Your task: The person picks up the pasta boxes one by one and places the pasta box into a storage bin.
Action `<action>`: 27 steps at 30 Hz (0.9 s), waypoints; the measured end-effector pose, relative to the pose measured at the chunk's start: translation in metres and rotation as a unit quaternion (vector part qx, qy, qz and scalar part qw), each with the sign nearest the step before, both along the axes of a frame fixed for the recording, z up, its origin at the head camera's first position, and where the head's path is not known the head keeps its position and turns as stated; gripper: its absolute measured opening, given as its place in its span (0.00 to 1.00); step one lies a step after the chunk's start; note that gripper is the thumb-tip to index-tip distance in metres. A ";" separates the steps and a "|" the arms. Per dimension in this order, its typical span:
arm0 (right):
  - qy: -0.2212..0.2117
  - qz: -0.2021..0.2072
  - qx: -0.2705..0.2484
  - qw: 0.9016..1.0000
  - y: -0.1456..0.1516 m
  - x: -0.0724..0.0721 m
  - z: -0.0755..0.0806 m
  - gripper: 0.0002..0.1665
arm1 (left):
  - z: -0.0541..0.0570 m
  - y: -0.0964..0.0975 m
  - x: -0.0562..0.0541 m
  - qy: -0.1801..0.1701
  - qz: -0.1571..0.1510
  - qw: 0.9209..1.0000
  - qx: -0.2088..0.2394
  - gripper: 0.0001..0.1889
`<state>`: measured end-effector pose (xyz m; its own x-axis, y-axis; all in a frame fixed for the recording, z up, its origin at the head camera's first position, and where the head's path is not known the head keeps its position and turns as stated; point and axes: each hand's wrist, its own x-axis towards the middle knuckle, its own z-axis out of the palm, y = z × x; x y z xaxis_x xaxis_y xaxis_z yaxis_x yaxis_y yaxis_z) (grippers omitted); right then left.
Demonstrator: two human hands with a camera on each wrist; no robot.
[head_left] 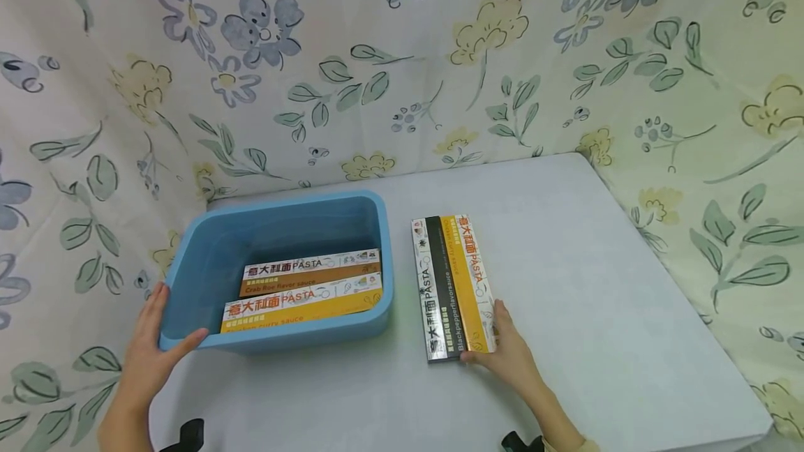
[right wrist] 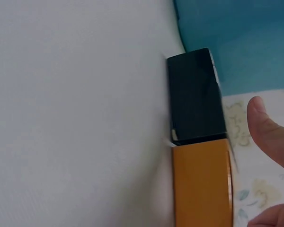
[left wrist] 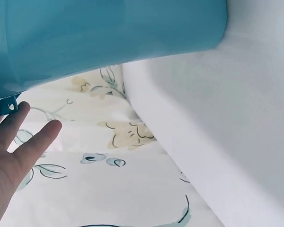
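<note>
A blue plastic tub (head_left: 384,250) stands on the left of the white table (head_left: 597,312). Inside it lie two long pasta boxes, a brown one (head_left: 310,272) and a yellow one (head_left: 301,303). My left hand (head_left: 157,344) rests at the tub's near left corner, fingers straight along the side and thumb on the front wall; the left wrist view shows those fingers (left wrist: 23,142) under the tub (left wrist: 109,33). Right of the tub a black box (head_left: 436,291) and a yellow box (head_left: 470,277) lie side by side. My right hand (head_left: 505,344) touches their near end, its thumb (right wrist: 270,137) apart from the box ends (right wrist: 195,94).
Floral cloth (head_left: 402,54) hangs behind the table and down both sides. The table's right edge (head_left: 691,298) runs close along the cloth. Bare table top lies right of the boxes and in front of the tub.
</note>
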<state>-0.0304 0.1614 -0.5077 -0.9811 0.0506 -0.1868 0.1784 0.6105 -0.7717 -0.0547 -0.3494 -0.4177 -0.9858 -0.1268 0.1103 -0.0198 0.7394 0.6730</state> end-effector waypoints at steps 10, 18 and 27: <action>-0.028 -0.034 0.014 0.999 0.002 -0.004 -0.013 0.79 | 0.000 -0.001 -0.001 -0.002 -0.007 1.000 0.002 0.50; -0.041 -0.020 0.029 0.999 0.014 -0.010 -0.012 0.81 | -0.001 -0.001 -0.001 0.008 -0.009 1.000 0.003 0.49; -0.011 -0.066 0.027 0.997 0.011 -0.010 -0.015 0.67 | -0.001 -0.002 -0.001 0.006 -0.004 1.000 -0.003 0.49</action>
